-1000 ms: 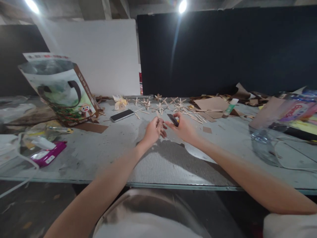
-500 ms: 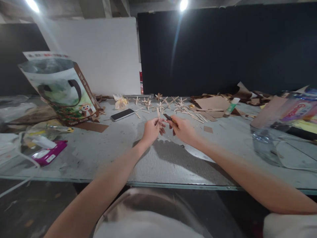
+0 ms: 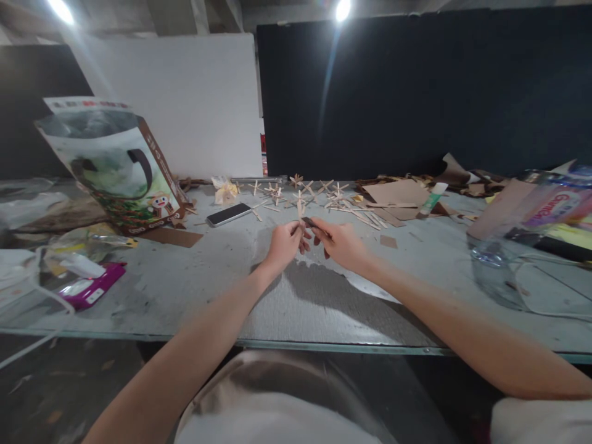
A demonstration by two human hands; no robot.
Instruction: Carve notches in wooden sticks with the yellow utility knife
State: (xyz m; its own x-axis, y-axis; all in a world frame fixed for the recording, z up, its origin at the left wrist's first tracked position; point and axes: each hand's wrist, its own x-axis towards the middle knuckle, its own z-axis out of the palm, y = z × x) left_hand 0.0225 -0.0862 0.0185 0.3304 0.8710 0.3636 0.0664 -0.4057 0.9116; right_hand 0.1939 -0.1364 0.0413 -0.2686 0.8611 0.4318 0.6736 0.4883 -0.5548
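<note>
My left hand [image 3: 285,242] is closed in a pinch on a thin wooden stick [image 3: 300,208], which points up from the fingertips. Close on its right, my right hand [image 3: 341,242] grips a small dark utility knife [image 3: 308,221] whose end meets the stick near the left fingertips. Most of the knife is hidden by the right fingers. Both hands hover over the grey table, nearly touching each other. Just beyond them lie several crossed wooden sticks [image 3: 326,185], with loose sticks [image 3: 370,217] to their right.
A black phone [image 3: 229,214] lies left of the sticks. Farther left stand a large printed bag [image 3: 120,172] and a purple box [image 3: 99,287]. Cardboard pieces [image 3: 393,192], a glue stick [image 3: 433,198] and a clear plastic bottle [image 3: 494,271] are on the right.
My right hand has turned slightly and come nearer the left, bringing the knife against the stick; less of the knife shows. My left hand has barely moved.
</note>
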